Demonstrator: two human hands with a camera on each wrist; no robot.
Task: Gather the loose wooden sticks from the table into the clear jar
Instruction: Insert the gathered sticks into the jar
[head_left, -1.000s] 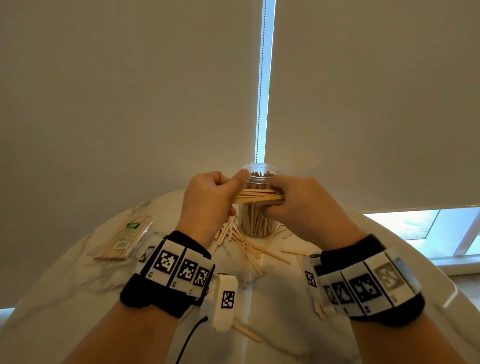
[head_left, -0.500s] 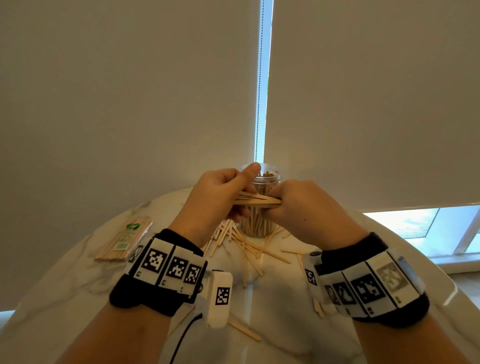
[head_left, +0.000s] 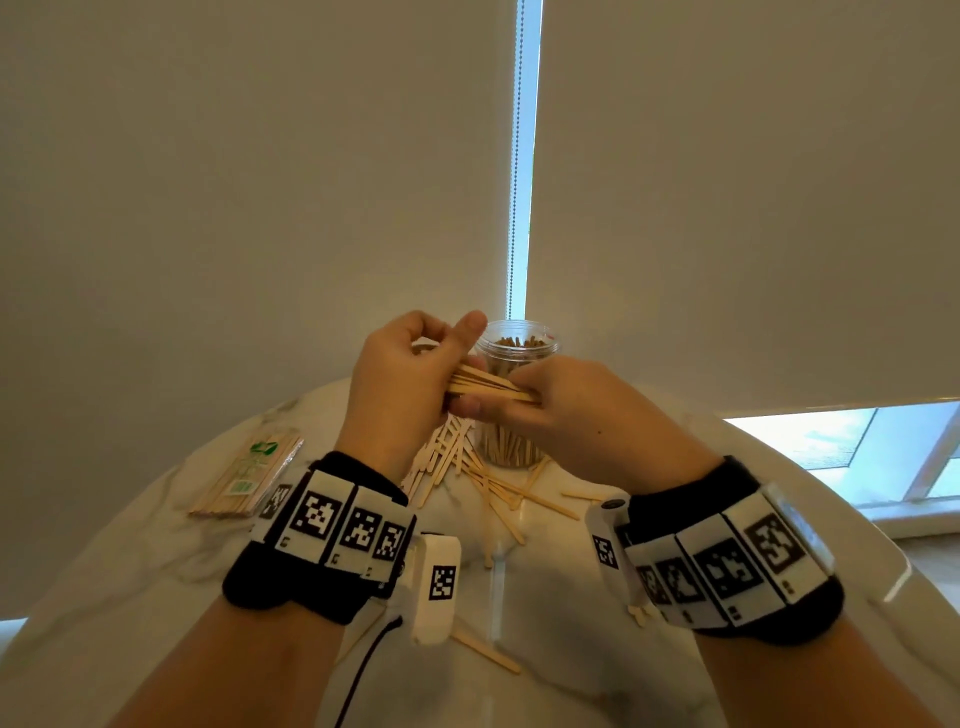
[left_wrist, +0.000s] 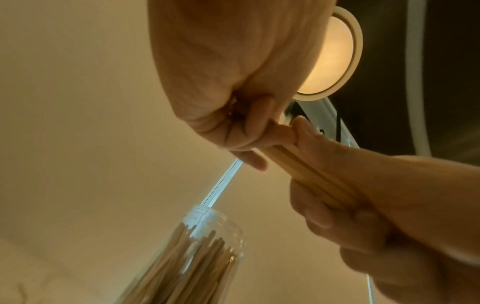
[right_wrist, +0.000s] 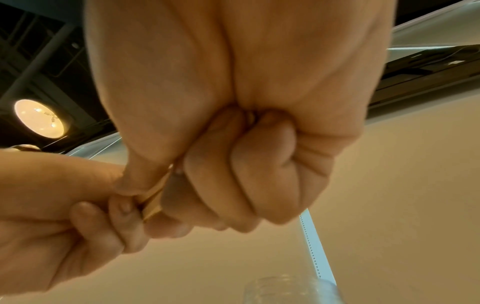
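Centre frame in the head view, the left hand (head_left: 400, 379) and right hand (head_left: 566, 410) both curl their fingers tight around one bundle of sticks (head_left: 488, 385), held level just before the rim of the clear jar (head_left: 517, 395). The jar stands packed with sticks. Loose sticks (head_left: 488, 488) fan below it across the marble table (head_left: 156, 561); a wrapped packet (head_left: 249, 473) lies at left, near the edge.

Pale wooden sticks (head_left: 488, 385) (matt); glossy marble table (head_left: 561, 613).
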